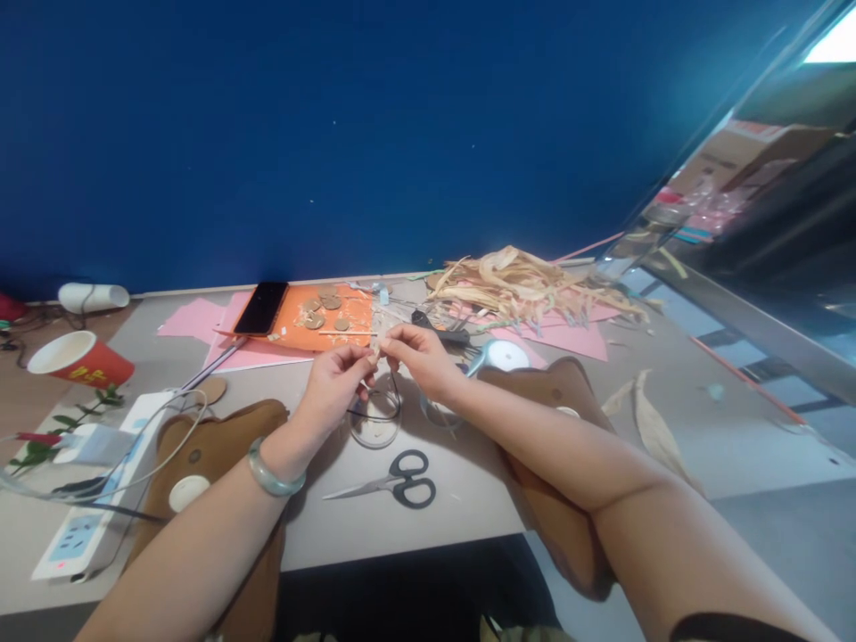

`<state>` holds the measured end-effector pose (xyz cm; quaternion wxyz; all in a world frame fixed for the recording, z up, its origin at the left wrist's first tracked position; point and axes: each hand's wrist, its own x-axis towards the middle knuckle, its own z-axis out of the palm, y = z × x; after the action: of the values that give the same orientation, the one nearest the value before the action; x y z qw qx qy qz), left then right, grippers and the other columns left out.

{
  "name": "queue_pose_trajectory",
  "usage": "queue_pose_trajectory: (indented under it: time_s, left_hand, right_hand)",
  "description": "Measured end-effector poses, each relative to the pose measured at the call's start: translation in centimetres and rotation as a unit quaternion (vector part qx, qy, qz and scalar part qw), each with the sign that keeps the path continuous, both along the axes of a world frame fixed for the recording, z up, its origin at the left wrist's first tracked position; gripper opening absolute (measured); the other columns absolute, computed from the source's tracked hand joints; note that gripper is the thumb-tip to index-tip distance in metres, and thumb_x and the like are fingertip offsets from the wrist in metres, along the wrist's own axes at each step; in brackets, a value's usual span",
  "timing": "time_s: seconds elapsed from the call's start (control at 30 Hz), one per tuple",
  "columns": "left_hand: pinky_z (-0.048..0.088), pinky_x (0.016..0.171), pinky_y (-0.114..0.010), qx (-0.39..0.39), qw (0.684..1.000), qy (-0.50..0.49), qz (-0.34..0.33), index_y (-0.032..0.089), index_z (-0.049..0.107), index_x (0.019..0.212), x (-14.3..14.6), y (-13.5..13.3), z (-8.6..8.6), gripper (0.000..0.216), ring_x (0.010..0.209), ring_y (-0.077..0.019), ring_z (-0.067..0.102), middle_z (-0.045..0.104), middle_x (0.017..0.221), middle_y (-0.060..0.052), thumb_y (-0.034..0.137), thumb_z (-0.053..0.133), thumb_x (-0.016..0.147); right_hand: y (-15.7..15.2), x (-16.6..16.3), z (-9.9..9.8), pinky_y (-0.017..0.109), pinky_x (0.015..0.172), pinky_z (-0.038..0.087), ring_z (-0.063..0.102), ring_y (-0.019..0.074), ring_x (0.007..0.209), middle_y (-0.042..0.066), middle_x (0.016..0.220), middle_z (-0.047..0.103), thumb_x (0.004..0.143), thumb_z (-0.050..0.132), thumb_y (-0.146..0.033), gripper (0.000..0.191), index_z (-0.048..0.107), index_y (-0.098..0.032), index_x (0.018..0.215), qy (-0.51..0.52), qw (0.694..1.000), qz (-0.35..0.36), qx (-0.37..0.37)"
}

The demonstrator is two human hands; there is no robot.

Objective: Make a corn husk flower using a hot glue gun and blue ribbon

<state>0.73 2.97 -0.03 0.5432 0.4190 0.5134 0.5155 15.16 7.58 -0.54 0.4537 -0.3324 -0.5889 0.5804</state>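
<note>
My left hand, with a jade-like bangle on its wrist, and my right hand meet above the middle of the table. Both pinch at a small pale piece between their fingertips. Its kind is too small to make out, and the fingers partly cover it. A thin black cord hangs in a loop below the fingers. Under it lies a clear ring-shaped object. Black-handled scissors lie closer to me, blades pointing left.
Dried husks are heaped at the back right. An orange sheet carries round discs and a phone. Brown padded rests lie under both arms. A power strip and a red paper cup stand left. A white spool lies right.
</note>
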Motion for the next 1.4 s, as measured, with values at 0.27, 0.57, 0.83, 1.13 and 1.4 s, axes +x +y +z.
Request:
queue_pose_trajectory:
  time_s: [0.27, 0.57, 0.83, 1.13, 1.4]
  left_hand:
    - [0.037, 0.039, -0.017, -0.018, 1.000, -0.023, -0.001, 0.013, 0.061, 0.070, 0.0, 0.0, 0.1, 0.027, 0.046, -0.0062, 0.047, 0.055, 0.055, 0.003, 0.034, 0.076, 0.064]
    - [0.037, 0.038, -0.017, -0.017, 1.000, -0.001, 0.008, 0.012, 0.060, 0.072, 0.0, 0.1, 0.0, 0.023, 0.044, -0.0061, 0.047, 0.055, 0.054, 0.003, 0.031, 0.072, 0.066]
    - [0.035, 0.038, -0.018, -0.014, 1.000, 0.001, 0.012, 0.012, 0.062, 0.074, -0.1, 0.2, -0.1, 0.022, 0.042, -0.0062, 0.046, 0.056, 0.054, 0.002, 0.030, 0.071, 0.066]
    - [0.035, 0.039, -0.018, -0.005, 1.000, -0.005, 0.015, 0.012, 0.063, 0.075, -0.2, 0.4, -0.5, 0.021, 0.044, -0.0060, 0.045, 0.055, 0.054, 0.003, 0.028, 0.072, 0.064]
    - [0.035, 0.040, -0.018, 0.002, 1.000, 0.011, 0.012, 0.013, 0.065, 0.076, -0.3, 0.5, -0.6, 0.017, 0.044, -0.0061, 0.045, 0.053, 0.052, 0.004, 0.025, 0.070, 0.065]
  right_hand:
    - [0.1, 0.0, -0.1, 0.024, 0.058, 0.036, 0.044, 0.0083, 0.052, -0.005, 0.049, 0.050, 0.075, 0.066, -0.032, 0.022, 0.058, -0.016, 0.062, 0.003, 1.000, -0.014, -0.003]
    - [0.0, -0.2, -0.5, 0.024, 0.058, 0.035, 0.044, 0.0078, 0.051, -0.005, 0.050, 0.052, 0.075, 0.068, -0.031, 0.022, 0.060, -0.015, 0.063, 0.022, 0.999, -0.009, -0.022]
    - [0.3, -0.2, -0.7, 0.024, 0.057, 0.035, 0.045, 0.0074, 0.050, -0.005, 0.051, 0.052, 0.075, 0.069, -0.032, 0.022, 0.062, -0.015, 0.064, 0.042, 0.999, 0.009, -0.018]
    - [0.9, -0.1, -1.0, 0.023, 0.054, 0.035, 0.044, 0.0069, 0.049, -0.005, 0.052, 0.053, 0.072, 0.068, -0.029, 0.016, 0.062, -0.015, 0.067, 0.020, 0.999, 0.011, -0.023]
    - [0.9, 0.0, -1.1, 0.023, 0.053, 0.037, 0.046, 0.0073, 0.048, -0.005, 0.053, 0.054, 0.070, 0.065, -0.023, 0.008, 0.064, -0.016, 0.071, 0.022, 0.999, 0.016, -0.017]
